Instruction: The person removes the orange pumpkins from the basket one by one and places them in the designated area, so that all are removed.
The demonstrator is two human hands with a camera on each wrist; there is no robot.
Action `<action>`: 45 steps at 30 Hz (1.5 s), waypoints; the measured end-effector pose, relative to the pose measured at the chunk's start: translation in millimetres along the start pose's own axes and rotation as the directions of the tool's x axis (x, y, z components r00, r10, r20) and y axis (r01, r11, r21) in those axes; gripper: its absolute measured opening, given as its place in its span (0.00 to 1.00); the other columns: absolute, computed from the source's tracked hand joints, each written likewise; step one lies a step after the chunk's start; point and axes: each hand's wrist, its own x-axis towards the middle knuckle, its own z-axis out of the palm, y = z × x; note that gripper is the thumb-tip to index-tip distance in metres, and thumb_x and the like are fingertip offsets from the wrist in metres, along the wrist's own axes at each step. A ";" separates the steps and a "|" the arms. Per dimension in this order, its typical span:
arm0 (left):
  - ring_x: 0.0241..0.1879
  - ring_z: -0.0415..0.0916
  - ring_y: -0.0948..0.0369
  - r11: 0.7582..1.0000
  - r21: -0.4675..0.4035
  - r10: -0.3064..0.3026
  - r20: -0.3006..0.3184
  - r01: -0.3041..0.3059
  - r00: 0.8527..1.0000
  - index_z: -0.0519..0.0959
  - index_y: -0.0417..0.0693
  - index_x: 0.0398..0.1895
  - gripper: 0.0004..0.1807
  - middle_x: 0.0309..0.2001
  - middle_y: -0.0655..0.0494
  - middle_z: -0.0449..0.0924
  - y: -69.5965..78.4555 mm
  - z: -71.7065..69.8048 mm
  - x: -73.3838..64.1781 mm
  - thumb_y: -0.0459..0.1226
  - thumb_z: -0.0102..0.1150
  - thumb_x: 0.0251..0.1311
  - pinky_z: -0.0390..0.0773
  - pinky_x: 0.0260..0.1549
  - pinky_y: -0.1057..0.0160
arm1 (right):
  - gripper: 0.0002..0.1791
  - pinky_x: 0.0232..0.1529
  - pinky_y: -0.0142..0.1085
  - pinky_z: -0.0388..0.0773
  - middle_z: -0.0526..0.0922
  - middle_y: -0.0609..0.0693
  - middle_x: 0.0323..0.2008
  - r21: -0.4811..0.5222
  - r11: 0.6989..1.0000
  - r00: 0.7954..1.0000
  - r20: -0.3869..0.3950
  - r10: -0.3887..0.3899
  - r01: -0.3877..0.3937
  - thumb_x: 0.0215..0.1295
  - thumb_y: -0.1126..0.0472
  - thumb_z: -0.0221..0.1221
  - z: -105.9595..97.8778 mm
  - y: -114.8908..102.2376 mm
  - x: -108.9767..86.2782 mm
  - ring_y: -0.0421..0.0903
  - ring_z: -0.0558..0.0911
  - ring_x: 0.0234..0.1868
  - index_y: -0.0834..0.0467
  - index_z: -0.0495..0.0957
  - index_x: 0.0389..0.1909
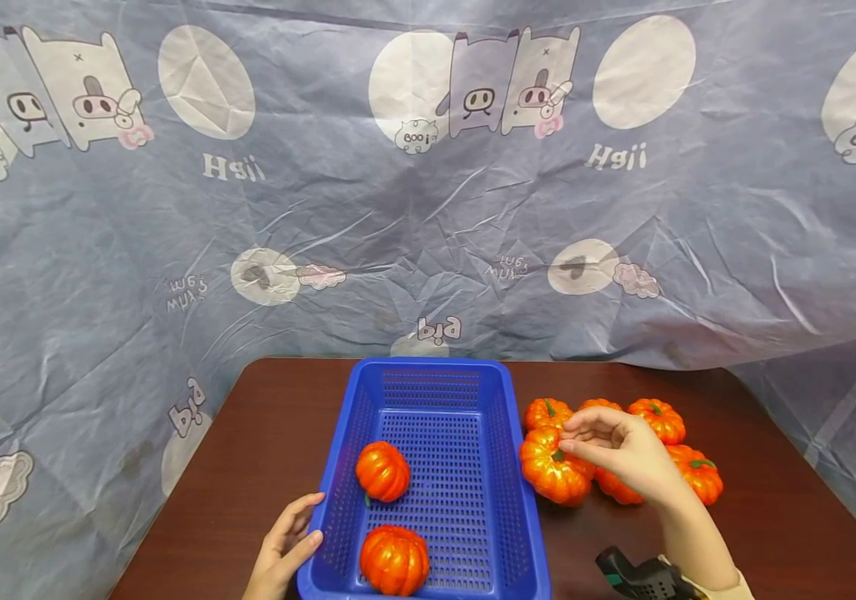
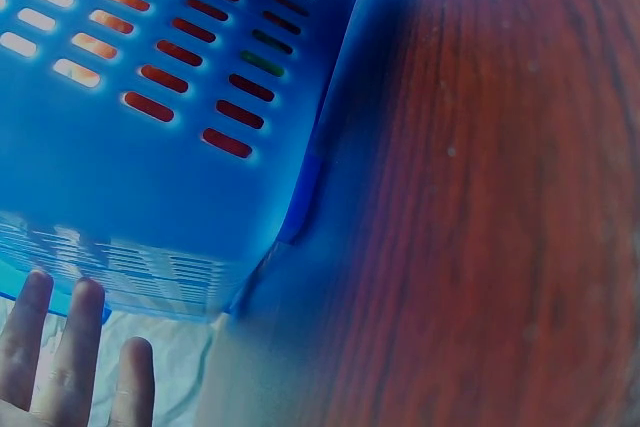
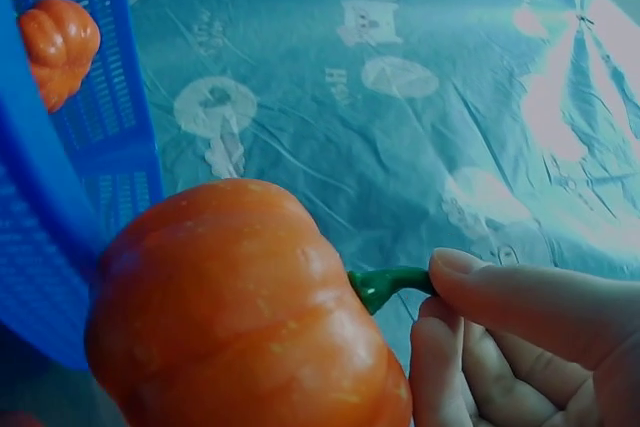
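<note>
I count two pumpkins (image 1: 393, 560) in basket (image 1: 446, 500); right hand (image 1: 633, 454) pinches third pumpkin (image 1: 548, 473) by stem (image 3: 378, 289); left hand (image 1: 283, 550) relaxed; others (image 1: 696, 477) remain toward worktop's right edge.

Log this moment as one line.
right hand: pinches green stem of pumpkin | left hand: beside blue plastic basket, contact unclear | basket: two pumpkins inside | table right of basket: more pumpkins

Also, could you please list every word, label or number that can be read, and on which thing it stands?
"BOO", on the hanging cloth.
"Haii" (second letter stylised), same cloth.
Upside-down word, perhaps "pig", same cloth.
Other small lettering there: not clear enough to read.
</note>
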 end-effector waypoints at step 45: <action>0.52 0.75 0.54 0.998 0.005 -0.063 -0.036 0.063 0.997 0.58 0.31 0.64 0.23 0.57 0.47 0.72 2.5 1.2 -0.8 0.21 0.39 0.64 0.79 0.43 0.54 | 0.15 0.39 0.35 0.81 0.83 0.53 0.39 0.245 0.929 0.933 0.301 0.199 -0.277 0.63 0.73 0.53 -20.4 94.5 -59.2 0.43 0.82 0.41 0.81 0.66 0.46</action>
